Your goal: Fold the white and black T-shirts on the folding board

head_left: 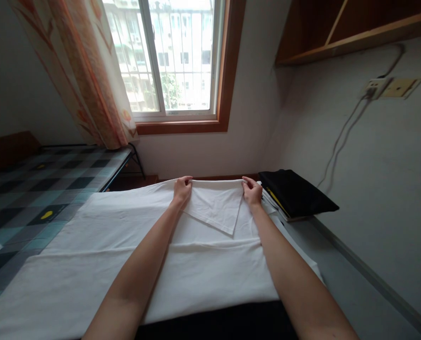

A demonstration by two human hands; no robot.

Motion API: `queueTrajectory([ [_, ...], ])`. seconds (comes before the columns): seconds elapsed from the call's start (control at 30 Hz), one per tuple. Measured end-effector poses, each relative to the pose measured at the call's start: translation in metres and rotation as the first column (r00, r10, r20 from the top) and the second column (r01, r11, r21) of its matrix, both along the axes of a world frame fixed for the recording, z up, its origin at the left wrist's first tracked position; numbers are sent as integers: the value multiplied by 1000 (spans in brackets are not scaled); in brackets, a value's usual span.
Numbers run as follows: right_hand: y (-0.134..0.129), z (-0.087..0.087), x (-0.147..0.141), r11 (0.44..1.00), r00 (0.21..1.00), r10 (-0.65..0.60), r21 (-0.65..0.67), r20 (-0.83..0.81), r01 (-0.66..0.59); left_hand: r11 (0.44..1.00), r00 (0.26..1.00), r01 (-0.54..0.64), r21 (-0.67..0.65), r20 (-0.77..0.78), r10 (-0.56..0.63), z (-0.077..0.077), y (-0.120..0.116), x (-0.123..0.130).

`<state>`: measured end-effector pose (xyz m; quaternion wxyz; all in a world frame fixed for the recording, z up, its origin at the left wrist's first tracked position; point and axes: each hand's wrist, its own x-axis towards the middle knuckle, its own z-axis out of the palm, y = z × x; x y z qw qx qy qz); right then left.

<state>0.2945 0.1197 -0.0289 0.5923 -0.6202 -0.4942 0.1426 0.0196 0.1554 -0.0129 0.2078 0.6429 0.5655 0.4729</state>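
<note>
A large white cloth (100,236) lies spread in front of me, with soft creases running across it. At its far edge my left hand (182,189) is closed, pinching the cloth between thumb and fingers. My right hand (252,190) pinches the same edge further right. Between the two hands the edge is drawn straight, and a pointed flap of the cloth (219,205) hangs down toward me. Part of what lies beneath the cloth is hidden.
A black folded item (295,191) rests on a stack just right of my right hand. On the left is a bed with a checked cover (65,172). Behind are a curtain (86,71) and window (175,61); cords (343,134) hang on the right wall.
</note>
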Motion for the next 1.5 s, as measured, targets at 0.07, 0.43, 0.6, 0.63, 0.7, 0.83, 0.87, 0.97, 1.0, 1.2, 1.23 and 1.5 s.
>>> queueTrajectory([
  [0.07, -1, 2, 0, 1000, 1000, 0, -1, 8, 0, 1000, 999, -5, 21, -54, 6, 1, -1, 0],
  [0.43, 1, -5, 1, 981, 985, -146, 139, 94, 132, 969, 875, -186, 160, -422, 238, 9, -14, 0],
  [0.6, 6, -10, 4, 985, 993, -98, 151, 72, 87, 978, 866, -136, 157, -461, 194, 11, -16, 3],
  [0.63, 8, -10, 4, 989, 997, -61, 135, 46, 54, 982, 870, -130, 140, -458, 180, 10, -16, 3],
  [0.7, 9, -11, 6, 993, 999, 16, 121, -28, -13, 985, 875, -124, 118, -455, 164, 9, -15, 2],
  [0.83, 11, -11, 13, 982, 981, 182, 71, -71, -177, 987, 875, -114, 114, -459, 154, 9, -14, 0],
  [0.87, 11, -10, 14, 979, 979, 200, 46, -29, -198, 988, 874, -108, 114, -462, 149, 9, -13, 0],
  [0.97, 10, -8, 17, 988, 969, 152, 2, 196, -155, 990, 871, -87, 115, -473, 132, 9, -12, 0],
  [1.0, 9, -8, 17, 992, 954, 122, -3, 274, -127, 990, 870, -82, 114, -477, 127, 9, -12, 0],
  [1.2, -3, -4, 6, 997, 815, 9, -65, 579, 36, 991, 867, -73, 114, -485, 120, 6, -12, -1],
  [1.23, -6, -3, 4, 994, 787, -5, -83, 617, 71, 991, 867, -70, 113, -484, 117, 6, -12, -1],
  [1.5, -16, 5, -6, 962, 690, 30, -208, 723, 176, 991, 869, -52, 120, -483, 105, 4, -10, -2],
])
